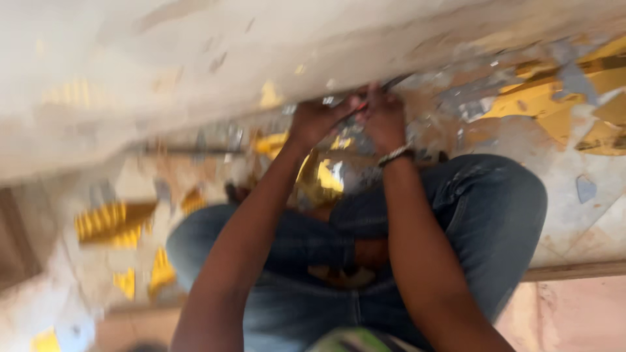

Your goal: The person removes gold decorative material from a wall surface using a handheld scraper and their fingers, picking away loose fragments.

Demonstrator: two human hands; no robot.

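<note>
Knees in jeans nearest, at 6 o'clock. Left hand and right hand side by side at 12, both closed on a thin dark tool. Long axis slanting toward 2 o'clock, tip at wall base. Yellow scraps on floor. Blurred.

Seemingly no packages, labels, signs, screens.
</note>
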